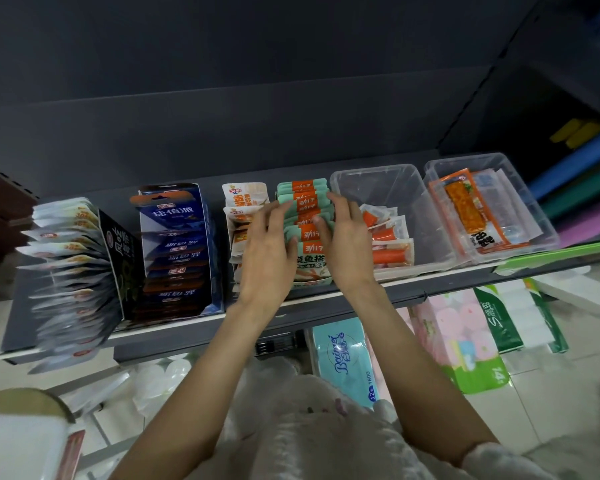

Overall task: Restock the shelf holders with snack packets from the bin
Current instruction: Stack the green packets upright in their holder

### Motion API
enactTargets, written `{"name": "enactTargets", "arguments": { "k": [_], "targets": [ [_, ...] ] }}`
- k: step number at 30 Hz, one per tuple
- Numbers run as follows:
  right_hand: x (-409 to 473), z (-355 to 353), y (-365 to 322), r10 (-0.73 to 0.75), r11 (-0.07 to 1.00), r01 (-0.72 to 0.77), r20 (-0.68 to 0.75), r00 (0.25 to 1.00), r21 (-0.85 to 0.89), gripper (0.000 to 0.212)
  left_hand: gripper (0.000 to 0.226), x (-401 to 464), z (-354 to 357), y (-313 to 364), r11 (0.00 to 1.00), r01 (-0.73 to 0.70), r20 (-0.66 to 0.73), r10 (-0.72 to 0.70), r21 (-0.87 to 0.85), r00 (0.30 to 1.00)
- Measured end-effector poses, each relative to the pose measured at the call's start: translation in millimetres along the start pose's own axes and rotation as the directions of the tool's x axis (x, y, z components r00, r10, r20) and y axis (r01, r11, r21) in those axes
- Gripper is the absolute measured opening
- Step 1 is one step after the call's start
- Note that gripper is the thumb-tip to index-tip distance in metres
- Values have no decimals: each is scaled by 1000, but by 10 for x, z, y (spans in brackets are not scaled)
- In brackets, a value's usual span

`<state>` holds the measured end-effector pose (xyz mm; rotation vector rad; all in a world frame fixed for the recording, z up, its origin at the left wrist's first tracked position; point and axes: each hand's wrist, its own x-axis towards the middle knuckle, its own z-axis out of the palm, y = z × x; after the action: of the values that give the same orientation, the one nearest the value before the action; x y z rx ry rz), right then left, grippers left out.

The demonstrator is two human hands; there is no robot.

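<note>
Far left we see a fanned row of glossy silver-white packets (66,268), tilted and spilling past the near edge of the grey shelf (406,289). Just right, a black carton (122,258) touches a blue cardboard display box (181,251) holding flat blue-and-brown sachets stacked upright. Next a row of white-and-orange packets (243,199), partly hidden behind our left hand (265,251).

The left hand lies with fingers straight and slightly spread, resting against the left side of the green-and-orange snack packets (307,216). These packets stand in a tight upright row in their holder at shelf centre, running near to far. Our right hand (347,244) has its fingers loosely bent onto the packet tops and right side, with the thumb on the front packets; the two hands flank the row, and we cannot tell whether either pinches a packet.

Right of that, a clear plastic bin (381,178), rigid with rounded corners, holds a few white sachets with orange sticks (390,244) at its near end; its far half is open room. Touching it on the right, a second clear bin (520,188) holds long flat orange-red packs (471,216).

Behind everything, the matte dark back panel (257,116). Below the shelf's near edge are soft tissue packs (347,362).
</note>
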<state>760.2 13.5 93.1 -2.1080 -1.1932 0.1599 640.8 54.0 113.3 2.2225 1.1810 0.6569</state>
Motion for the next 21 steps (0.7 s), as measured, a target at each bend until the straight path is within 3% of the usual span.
{"name": "enactTargets", "arguments": {
  "k": [4, 7, 9, 13, 17, 21],
  "targets": [
    [-83, -156, 45, -81, 995, 82, -21, 997, 60, 35, 41, -26, -37, -131, 970, -188, 117, 171, 156, 978],
    [-298, -317, 127, -74, 994, 81, -93, 993, 78, 33, 44, 24, -46, -161, 954, -178, 264, 112, 240, 958],
    [-457, -333, 145, -103, 993, 104, -30, 994, 54, 41, 40, 76, -46, -179, 945, -176, 321, 82, 276, 944],
    [-592, -156, 115, -126, 987, 136, 121, 985, -83, 59, 31, 68, -88, -178, 968, -197, 278, 149, 155, 949],
    [-441, -137, 80, -73, 987, 88, 117, 990, -131, 59, 49, -83, -175, -124, 989, -148, 214, 149, -21, 965],
    [-328, -129, 43, -21, 971, 59, 166, 986, -230, 67, 57, -113, -167, -151, 995, -27, 191, 9, 94, 982]
  ]
}}
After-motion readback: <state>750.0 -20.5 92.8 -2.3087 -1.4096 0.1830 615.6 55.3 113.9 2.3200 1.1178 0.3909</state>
